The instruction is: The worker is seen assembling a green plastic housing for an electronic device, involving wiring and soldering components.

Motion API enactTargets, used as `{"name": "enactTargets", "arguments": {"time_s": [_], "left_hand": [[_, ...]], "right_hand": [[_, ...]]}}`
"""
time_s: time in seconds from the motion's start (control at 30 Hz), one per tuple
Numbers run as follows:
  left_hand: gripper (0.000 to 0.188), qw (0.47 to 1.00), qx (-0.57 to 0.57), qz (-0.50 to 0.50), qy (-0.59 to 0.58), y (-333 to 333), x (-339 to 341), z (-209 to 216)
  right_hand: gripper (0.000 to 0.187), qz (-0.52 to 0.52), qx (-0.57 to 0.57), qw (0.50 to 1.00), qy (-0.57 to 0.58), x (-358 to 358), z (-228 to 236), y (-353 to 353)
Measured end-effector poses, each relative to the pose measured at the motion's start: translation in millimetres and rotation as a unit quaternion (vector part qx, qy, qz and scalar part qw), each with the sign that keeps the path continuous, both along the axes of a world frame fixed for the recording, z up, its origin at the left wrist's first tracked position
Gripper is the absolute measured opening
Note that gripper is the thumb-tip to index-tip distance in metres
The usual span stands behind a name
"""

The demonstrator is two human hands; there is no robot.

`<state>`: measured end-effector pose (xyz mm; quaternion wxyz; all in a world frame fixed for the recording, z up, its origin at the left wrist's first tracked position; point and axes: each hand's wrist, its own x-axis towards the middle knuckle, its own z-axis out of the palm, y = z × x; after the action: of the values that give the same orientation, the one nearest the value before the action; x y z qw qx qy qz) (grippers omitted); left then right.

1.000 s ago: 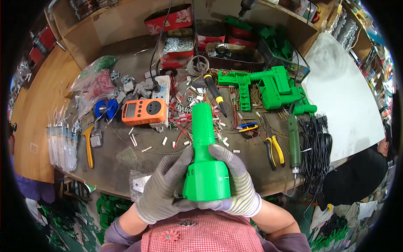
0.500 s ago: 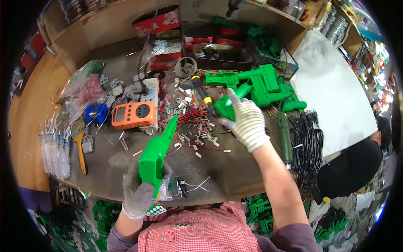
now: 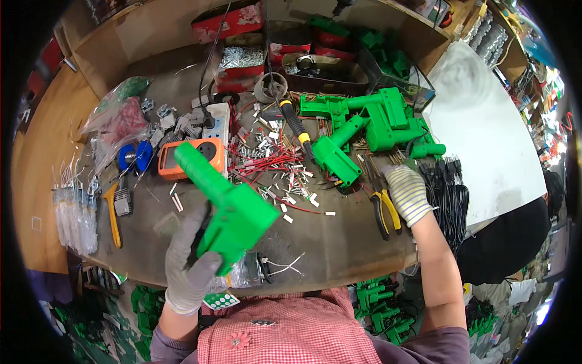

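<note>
My left hand (image 3: 193, 267), in a grey-white glove, is closed round a bright green pistol-shaped plastic housing (image 3: 239, 218), raised over the near left of the bench. My right hand (image 3: 409, 193), in a striped glove, is closed over a dark green cylindrical tool (image 3: 410, 164); most of the tool is hidden beneath the hand. Just left of it lie yellow-and-black-handled pliers (image 3: 386, 212). Another green housing piece (image 3: 339, 155) rests in front of a stack of green housings (image 3: 388, 121). A black-and-yellow soldering iron (image 3: 297, 128) slants beside them.
Small connectors with red wires (image 3: 273, 162) are heaped mid-bench. An orange meter (image 3: 209, 150), blue wire spool (image 3: 136, 156) and yellow-handled cutter (image 3: 113, 212) lie left. Black cables (image 3: 451, 200) lie right, near a white board (image 3: 485, 139). Red bins (image 3: 241, 76) line the back.
My right hand has let go of the green housing piece and moved right and nearer, onto the cylindrical tool. The pliers now show. My left hand has turned the housing over, its tube end pointing upper left.
</note>
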<state>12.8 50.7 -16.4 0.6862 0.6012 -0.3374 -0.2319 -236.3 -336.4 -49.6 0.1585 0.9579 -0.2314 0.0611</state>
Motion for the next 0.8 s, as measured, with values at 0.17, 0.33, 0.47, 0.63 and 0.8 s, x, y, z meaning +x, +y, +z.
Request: {"name": "enactTargets", "arguments": {"time_s": [0.17,0.33,0.47,0.63,0.8], "left_hand": [[0.058,0.999,0.011,-0.011,-0.034,-11,-3,6],[0.058,0.993,0.03,0.011,-0.115,4,-1,3],[0.062,0.991,0.039,0.033,-0.121,14,1,-3],[0.065,0.981,0.089,0.037,-0.167,12,5,2],[0.067,0.972,0.092,0.034,-0.212,9,5,0]], "right_hand": [[0.037,-0.046,0.057,0.996,0.056,15,15,-8],[0.04,-0.075,0.046,0.991,0.102,20,13,-12],[0.041,-0.005,0.043,0.999,-0.03,18,16,-8],[0.044,0.133,0.19,0.92,-0.315,58,53,76],[0.038,0.233,0.196,0.946,-0.111,80,21,139]]}}
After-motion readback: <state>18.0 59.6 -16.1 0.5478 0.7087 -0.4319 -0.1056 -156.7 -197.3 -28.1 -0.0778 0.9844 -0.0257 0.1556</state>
